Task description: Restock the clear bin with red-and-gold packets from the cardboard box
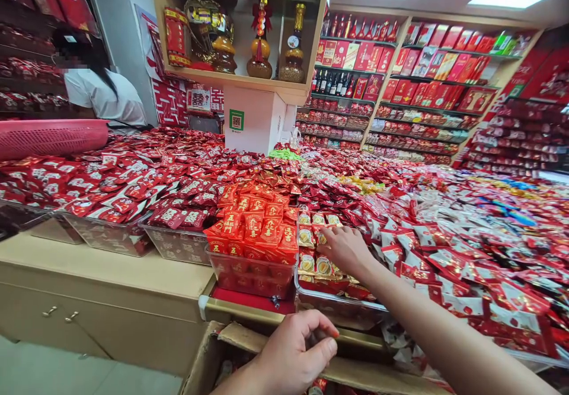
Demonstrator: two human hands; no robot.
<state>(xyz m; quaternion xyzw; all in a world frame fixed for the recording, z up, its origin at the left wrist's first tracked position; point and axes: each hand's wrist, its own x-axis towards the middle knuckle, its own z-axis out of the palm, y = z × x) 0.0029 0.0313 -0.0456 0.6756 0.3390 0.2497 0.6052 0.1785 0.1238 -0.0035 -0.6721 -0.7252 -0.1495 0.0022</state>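
My right hand (345,248) reaches out over a clear bin (338,307) of small gold-and-red wrapped sweets (311,246); its fingers rest on the packets, and whether it grips one I cannot tell. My left hand (293,353) is low at the bottom, fingers curled at the flap of an open cardboard box (249,340); anything inside the fist is hidden. To the left of the gold sweets stands a clear bin heaped with orange-red packets (255,224).
A long counter carries several clear bins of red wrapped sweets (133,188). A person in a white top (104,96) stands at the back left behind a pink basket (51,137). Shelves of red boxes (413,75) line the right. A beige cabinet (102,300) sits below left.
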